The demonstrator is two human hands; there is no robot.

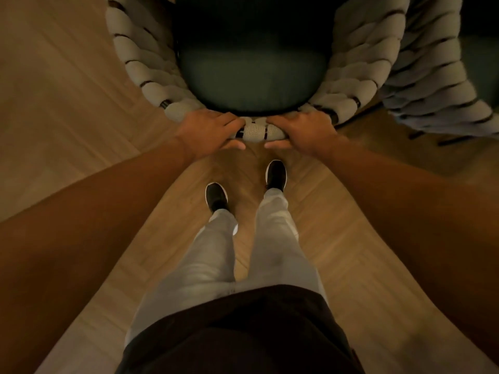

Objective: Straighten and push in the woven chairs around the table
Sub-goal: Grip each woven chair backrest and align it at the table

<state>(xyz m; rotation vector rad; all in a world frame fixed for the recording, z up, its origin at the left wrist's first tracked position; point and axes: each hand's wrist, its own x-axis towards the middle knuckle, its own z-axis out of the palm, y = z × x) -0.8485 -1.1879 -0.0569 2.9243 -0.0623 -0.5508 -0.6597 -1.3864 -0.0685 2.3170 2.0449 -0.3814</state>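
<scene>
A person's legs stand behind a woven chair (pixel 253 130). Left hand (pixel 209 130) and right hand (pixel 305 130) curl around its backrest rim; pushing evenly should keep it straight.

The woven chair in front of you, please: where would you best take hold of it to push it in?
Probably the top of the curved backrest, from behind, one hand either side of centre, as the left hand and right hand grip it.
</scene>
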